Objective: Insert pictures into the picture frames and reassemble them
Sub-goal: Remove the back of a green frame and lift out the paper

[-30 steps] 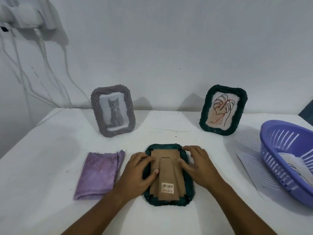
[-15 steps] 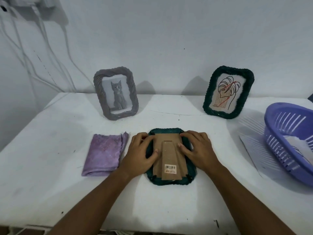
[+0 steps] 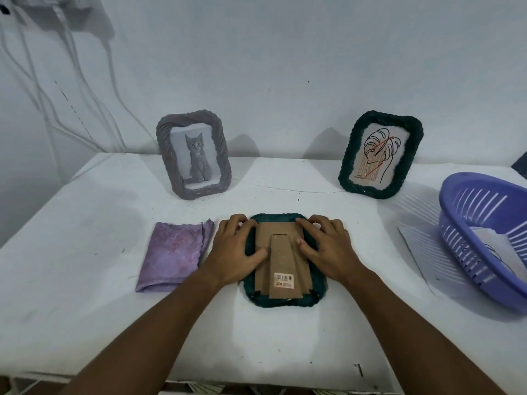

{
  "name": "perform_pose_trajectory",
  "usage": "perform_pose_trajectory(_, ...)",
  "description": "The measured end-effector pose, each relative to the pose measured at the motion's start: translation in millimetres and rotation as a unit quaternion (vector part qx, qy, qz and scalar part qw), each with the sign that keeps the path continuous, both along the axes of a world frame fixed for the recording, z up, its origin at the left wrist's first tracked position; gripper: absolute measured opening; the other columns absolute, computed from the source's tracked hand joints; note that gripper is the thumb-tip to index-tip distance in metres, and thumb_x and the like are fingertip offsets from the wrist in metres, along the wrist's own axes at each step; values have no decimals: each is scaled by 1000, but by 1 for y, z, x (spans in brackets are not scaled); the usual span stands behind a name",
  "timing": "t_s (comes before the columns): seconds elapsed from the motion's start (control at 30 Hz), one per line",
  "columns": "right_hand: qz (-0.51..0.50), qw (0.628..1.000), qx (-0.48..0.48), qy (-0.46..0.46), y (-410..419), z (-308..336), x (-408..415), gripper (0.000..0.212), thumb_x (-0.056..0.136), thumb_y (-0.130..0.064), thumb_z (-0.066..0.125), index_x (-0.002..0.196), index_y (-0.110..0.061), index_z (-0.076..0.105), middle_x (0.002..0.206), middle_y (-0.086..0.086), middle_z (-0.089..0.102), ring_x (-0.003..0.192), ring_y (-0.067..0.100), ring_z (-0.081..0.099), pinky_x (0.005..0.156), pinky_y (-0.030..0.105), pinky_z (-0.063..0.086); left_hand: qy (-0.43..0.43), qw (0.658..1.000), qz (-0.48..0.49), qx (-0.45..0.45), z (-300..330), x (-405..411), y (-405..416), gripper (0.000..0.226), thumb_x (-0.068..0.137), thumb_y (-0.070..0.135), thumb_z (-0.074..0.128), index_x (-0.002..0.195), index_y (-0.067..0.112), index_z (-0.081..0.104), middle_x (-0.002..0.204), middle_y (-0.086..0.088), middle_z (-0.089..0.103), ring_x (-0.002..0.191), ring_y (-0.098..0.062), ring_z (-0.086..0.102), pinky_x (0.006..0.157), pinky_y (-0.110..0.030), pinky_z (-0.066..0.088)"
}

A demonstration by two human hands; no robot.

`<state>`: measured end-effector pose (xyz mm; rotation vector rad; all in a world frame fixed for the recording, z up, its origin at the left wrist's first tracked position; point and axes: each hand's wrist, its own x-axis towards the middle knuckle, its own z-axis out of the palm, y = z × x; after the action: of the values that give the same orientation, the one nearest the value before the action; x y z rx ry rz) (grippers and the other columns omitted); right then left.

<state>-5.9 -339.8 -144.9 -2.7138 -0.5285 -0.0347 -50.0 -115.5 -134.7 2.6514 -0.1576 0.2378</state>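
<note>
green frame [image 3: 285,302] face-down, cardboard backing [image 3: 281,260] up, seemingly seated

The green frame [image 3: 285,302] has a bumpy, woven edge and a flat brown cardboard back [image 3: 281,260]. The purple cloth [image 3: 175,253] looks soft. The purple basket [image 3: 484,240] is shiny plastic. The bench [image 3: 85,309] is white and matt.

face-down frame [image 3: 319,293]: showing a dark green woven rim
backing board [image 3: 281,262]: showing plain brown card, with a white and orange barcode sticker [image 3: 284,281]
left standing frame [image 3: 194,155]: showing grey twisted ridges round a grey kitten picture
right standing frame [image 3: 380,153]: showing dark green weave round a black line leaf drawing with red strokes
cloth [image 3: 175,256]: showing purple with faint pale dots
basket [image 3: 484,238]: showing lilac-blue with slotted walls
table [image 3: 85,309]: showing white
</note>
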Motion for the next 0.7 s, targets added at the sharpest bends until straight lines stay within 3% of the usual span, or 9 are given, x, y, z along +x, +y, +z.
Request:
perform_pose_trajectory(0.37, -5, 1000, -18, 26, 1, 3, 4, 66, 82, -59, 25, 145, -38, 26, 141, -10, 32, 124, 18, 24, 100, 33, 23, 31, 999, -13, -23, 2, 9, 2, 75, 61, 68, 37, 124, 29, 45, 120, 5, 33, 110, -14, 30, 90, -26, 23)
perform_pose_trajectory(0.7, 3, 999, -22, 41, 0, 3, 5, 66, 83, -60, 23, 145, -39, 23, 144, -9, 30, 126, 20, 23, 102, 35, 22, 39, 999, -15, -31, 0, 12, 1, 78, 59, 68, 39, 128, 30, 44, 112, 6, 28, 107, -15, 29, 93, -30, 30)
